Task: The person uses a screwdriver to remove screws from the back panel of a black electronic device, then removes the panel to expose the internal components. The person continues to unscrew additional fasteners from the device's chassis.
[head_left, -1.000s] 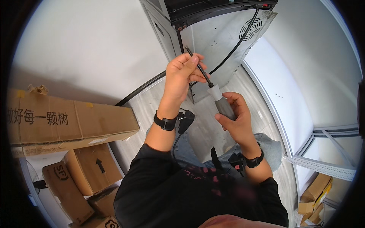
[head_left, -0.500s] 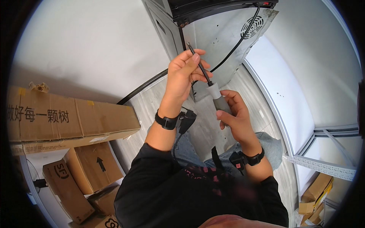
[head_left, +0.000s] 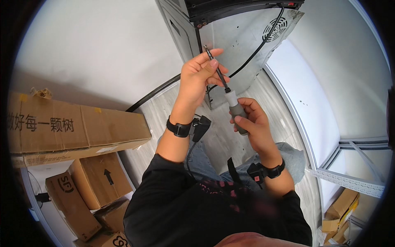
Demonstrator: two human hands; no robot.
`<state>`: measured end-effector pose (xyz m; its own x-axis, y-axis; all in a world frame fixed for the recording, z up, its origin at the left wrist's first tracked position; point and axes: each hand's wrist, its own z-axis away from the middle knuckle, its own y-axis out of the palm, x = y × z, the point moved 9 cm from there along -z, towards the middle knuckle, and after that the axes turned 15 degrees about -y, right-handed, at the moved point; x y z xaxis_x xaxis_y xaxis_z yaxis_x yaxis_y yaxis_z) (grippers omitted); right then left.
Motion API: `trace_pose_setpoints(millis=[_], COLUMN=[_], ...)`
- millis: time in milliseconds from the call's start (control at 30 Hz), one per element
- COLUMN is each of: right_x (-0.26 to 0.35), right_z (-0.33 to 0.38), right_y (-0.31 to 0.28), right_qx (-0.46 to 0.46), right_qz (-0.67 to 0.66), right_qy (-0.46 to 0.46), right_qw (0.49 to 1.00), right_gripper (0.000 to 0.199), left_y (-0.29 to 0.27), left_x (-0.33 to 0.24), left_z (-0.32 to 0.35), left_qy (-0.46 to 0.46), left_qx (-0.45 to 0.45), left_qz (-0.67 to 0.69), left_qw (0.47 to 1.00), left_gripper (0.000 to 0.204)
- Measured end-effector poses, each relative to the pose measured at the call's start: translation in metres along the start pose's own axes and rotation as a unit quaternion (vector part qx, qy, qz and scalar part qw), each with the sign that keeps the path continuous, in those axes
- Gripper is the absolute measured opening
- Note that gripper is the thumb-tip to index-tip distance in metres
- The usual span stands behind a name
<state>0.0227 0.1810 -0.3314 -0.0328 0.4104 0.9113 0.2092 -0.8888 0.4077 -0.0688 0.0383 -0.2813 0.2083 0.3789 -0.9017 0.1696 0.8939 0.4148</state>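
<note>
A screwdriver (head_left: 232,99) with a thick grey and white handle and a long dark shaft is held between my two hands, its tip slanting up and to the left. My left hand (head_left: 200,74) pinches the shaft near the tip between thumb and fingers. Wrapped round the lower part of the handle is my right hand (head_left: 254,123), its thumb lying across the grip. Just beyond the tip stands a grey metal appliance panel (head_left: 234,41) with a round vent and dark spots. A black cable (head_left: 257,51) runs down that panel behind my left fingers.
A long cardboard box (head_left: 82,127) lies at the left, with more cartons (head_left: 103,179) below it. To the right are a white metal rack (head_left: 349,181) and small boxes (head_left: 341,210) under it. A pale wood-look floor (head_left: 218,123) lies beneath my hands.
My right fingers have shifted on the handle, and more of its grey lower end shows. My left hand stays on the shaft, almost still.
</note>
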Motion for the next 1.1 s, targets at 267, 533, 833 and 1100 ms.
trace_pose_setpoints(millis=[267, 533, 833, 1100], right_x=[0.012, 0.006, 0.029, 0.138], right_z=[0.000, 0.005, 0.014, 0.022], right_y=[-0.002, -0.009, -0.034, -0.139], right_qx=[-0.010, -0.027, -0.011, 0.025], right_qz=[0.061, 0.027, 0.030, 0.157], right_qy=[-0.078, -0.056, -0.032, -0.048], right_qw=[0.995, 0.998, 0.999, 0.986], right_gripper=[0.042, 0.041, 0.039, 0.034], left_y=[0.005, 0.005, 0.022, 0.121], left_x=[-0.001, -0.002, 0.007, 0.040], left_z=[0.000, 0.002, 0.005, -0.018], left_qy=[0.027, 0.052, 0.078, 0.108], left_qx=[0.044, 0.058, 0.034, 0.128], left_qz=[0.040, 0.081, 0.079, 0.136], left_qw=[0.998, 0.994, 0.993, 0.977], left_gripper=[0.037, 0.048, 0.041, 0.022])
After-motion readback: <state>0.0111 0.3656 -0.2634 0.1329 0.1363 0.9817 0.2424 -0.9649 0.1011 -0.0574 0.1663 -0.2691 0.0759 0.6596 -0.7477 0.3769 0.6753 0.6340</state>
